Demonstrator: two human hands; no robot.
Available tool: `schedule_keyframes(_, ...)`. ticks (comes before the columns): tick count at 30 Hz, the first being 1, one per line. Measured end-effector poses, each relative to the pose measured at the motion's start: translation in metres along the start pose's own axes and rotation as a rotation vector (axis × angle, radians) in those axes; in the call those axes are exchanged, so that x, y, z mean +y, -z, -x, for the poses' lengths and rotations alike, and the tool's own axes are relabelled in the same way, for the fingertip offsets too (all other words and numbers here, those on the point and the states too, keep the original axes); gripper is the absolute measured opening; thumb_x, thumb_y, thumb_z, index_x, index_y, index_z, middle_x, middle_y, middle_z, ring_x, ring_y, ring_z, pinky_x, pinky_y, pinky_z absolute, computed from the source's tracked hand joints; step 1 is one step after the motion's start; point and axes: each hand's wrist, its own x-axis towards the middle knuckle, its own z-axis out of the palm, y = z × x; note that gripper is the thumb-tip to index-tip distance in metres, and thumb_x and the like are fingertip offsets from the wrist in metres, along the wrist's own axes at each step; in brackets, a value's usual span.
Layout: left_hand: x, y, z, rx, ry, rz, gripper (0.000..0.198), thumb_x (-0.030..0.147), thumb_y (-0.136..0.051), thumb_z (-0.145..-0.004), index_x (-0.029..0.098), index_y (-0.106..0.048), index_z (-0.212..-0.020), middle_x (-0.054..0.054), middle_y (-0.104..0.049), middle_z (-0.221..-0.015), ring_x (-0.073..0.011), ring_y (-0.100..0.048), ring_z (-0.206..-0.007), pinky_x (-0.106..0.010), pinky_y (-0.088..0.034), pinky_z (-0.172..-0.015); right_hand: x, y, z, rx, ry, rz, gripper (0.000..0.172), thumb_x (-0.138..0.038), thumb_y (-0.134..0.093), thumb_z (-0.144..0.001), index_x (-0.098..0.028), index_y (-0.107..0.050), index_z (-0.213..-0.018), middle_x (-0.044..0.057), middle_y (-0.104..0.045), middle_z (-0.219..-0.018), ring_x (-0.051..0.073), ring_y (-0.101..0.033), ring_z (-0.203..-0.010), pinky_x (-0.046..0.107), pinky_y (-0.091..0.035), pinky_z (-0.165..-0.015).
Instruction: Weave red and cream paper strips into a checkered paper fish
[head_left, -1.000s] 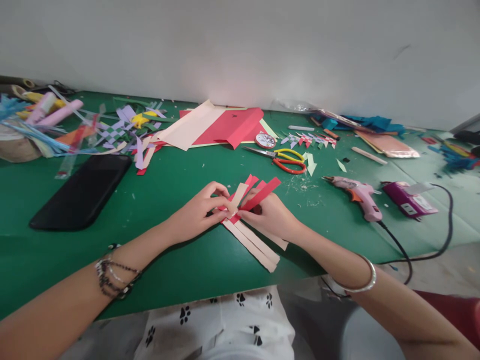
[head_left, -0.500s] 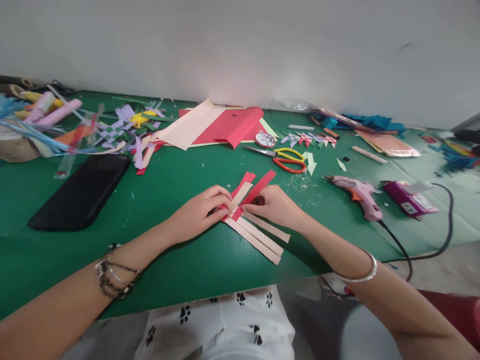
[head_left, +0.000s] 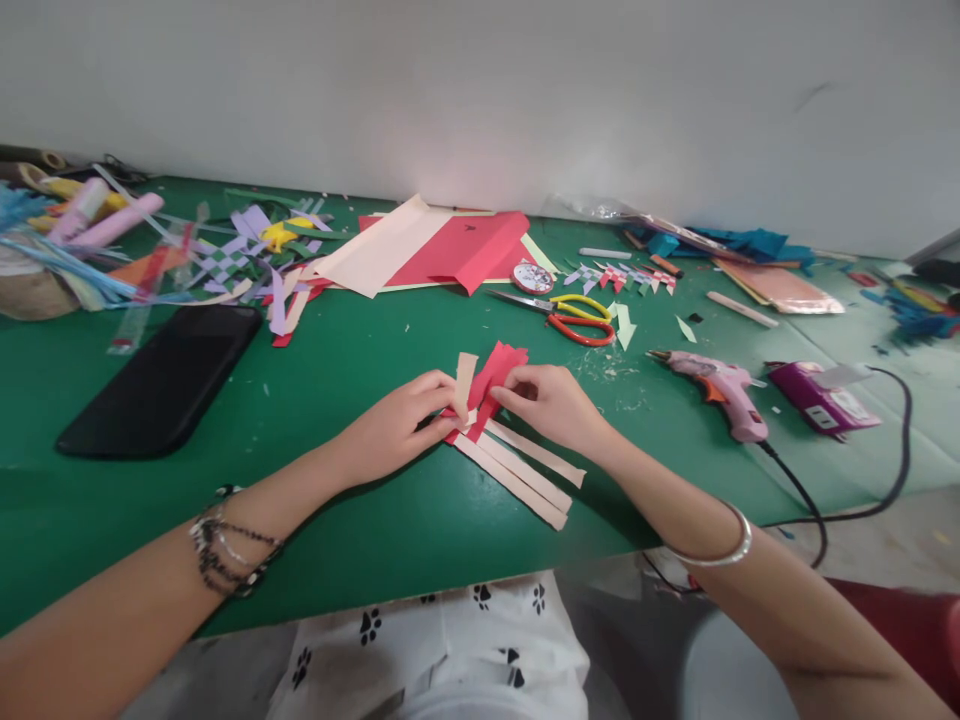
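Several red and cream paper strips cross one another over the green table, partly woven. My left hand (head_left: 411,420) is closed on the left end of the weave, and a short cream strip (head_left: 466,378) stands up by its fingertips. Between thumb and forefinger, my right hand (head_left: 551,405) pinches a red paper strip (head_left: 491,400) at the weave's right side. More red strip ends (head_left: 508,358) lie bunched just beyond the fingers. Toward the table's front edge, long cream strips (head_left: 517,478) fan out below my right hand. The crossings are partly hidden by my fingers.
Scissors (head_left: 574,315) lie beyond my hands, in front of red and cream paper sheets (head_left: 450,250). A pink glue gun (head_left: 716,385) and a purple power box (head_left: 823,398) with a cable sit at right. A black phone (head_left: 161,385) lies at left, near coloured paper scraps (head_left: 232,262).
The short cream strip has swung up and left, toward my left fingertips. My right hand has brought the red strip leftward, next to the other red ends.
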Motion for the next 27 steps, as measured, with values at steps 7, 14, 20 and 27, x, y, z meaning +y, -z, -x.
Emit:
schedule_keyframes(7, 0.0, -0.002, 0.001, -0.03, -0.019, 0.003, 0.023, 0.022, -0.04, -0.086, 0.02, -0.047, -0.108, -0.004, -0.054, -0.104, -0.0151, -0.052, -0.092, -0.026, -0.042, -0.079, 0.008, 0.005, 0.001, 0.063, 0.002, -0.048, 0.017, -0.024, -0.052, -0.073, -0.017, -0.048, -0.058, -0.005, -0.045, -0.052, 0.006, -0.037, -0.048, 0.021, -0.028, -0.048)
schedule_keyframes(14, -0.004, -0.003, 0.002, -0.018, -0.042, -0.125, 0.031, 0.026, -0.044, -0.083, 0.02, -0.048, -0.113, -0.008, -0.045, -0.117, -0.0218, -0.042, -0.108, -0.035, -0.038, -0.091, 0.002, 0.015, 0.013, -0.113, 0.151, -0.115, 0.023, -0.036, -0.039, -0.083, -0.018, -0.053, -0.085, 0.0, -0.055, -0.073, 0.009, -0.046, -0.06, 0.023, -0.037, -0.054)
schedule_keyframes(20, -0.004, -0.004, 0.003, -0.056, -0.013, -0.19, 0.04, 0.035, -0.048, -0.082, 0.02, -0.044, -0.119, -0.009, -0.045, -0.116, -0.0239, -0.042, -0.107, -0.039, -0.038, -0.09, -0.003, 0.002, 0.029, -0.122, 0.283, 0.223, 0.017, -0.024, -0.055, -0.074, -0.017, -0.054, -0.09, 0.006, -0.057, -0.095, 0.018, -0.048, -0.087, 0.032, -0.04, -0.076)
schedule_keyframes(27, 0.004, -0.001, 0.005, -0.113, 0.059, -0.128, 0.047, 0.035, -0.055, -0.077, 0.018, -0.042, -0.119, -0.007, -0.047, -0.11, -0.0208, -0.047, -0.101, -0.033, -0.041, -0.087, -0.002, 0.004, 0.025, -0.148, 0.298, 0.21, 0.016, -0.012, -0.048, -0.076, -0.018, -0.053, -0.09, 0.004, -0.059, -0.087, 0.015, -0.051, -0.078, 0.029, -0.041, -0.07)
